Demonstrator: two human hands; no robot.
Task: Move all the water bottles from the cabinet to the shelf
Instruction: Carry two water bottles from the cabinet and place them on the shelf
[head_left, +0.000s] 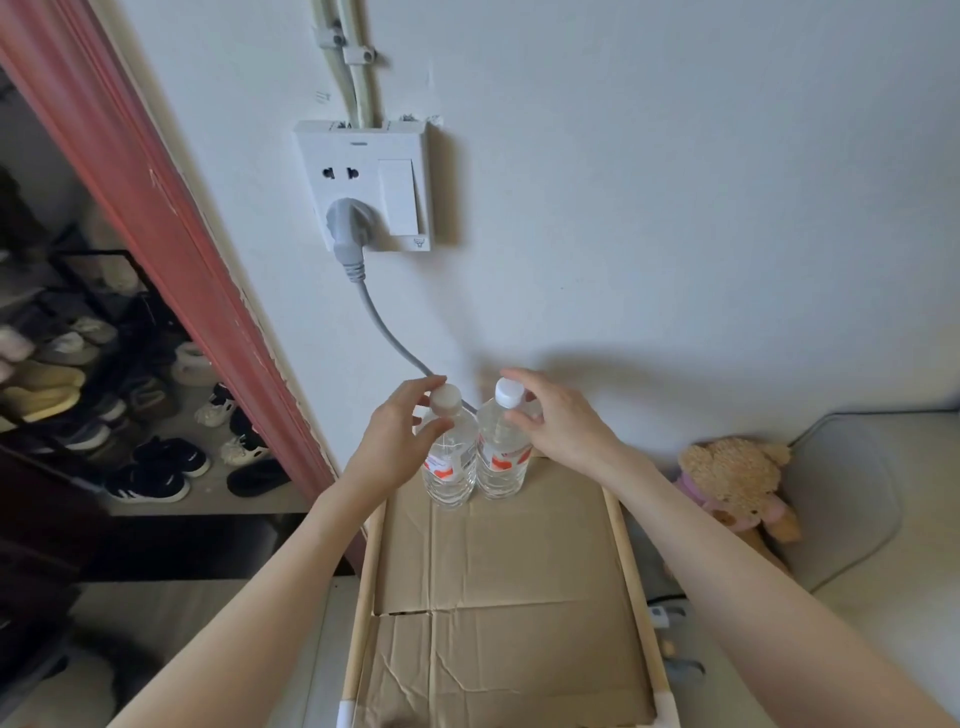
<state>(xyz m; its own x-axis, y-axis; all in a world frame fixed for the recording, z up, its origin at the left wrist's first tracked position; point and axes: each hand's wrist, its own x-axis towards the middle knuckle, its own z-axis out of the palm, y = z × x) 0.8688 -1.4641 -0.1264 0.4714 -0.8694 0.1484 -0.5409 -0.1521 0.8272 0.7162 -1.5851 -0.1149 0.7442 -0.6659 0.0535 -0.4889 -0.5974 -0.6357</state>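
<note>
Two clear water bottles with white caps and red-and-white labels stand side by side at the far end of a cardboard-lined shelf (498, 566) with a pale wooden frame. My left hand (397, 441) pinches the neck of the left bottle (451, 467) just under its cap. My right hand (558, 421) has its fingers curled round the neck of the right bottle (501, 462), below the cap. Both bottles are upright and almost touching, with their bases on the cardboard.
A white wall with a socket plate (363, 187) and a grey plug cable (384, 327) rises right behind the bottles. A red door frame (171, 244) and a shoe rack (130, 415) lie to the left. A teddy bear (737, 483) sits at the right.
</note>
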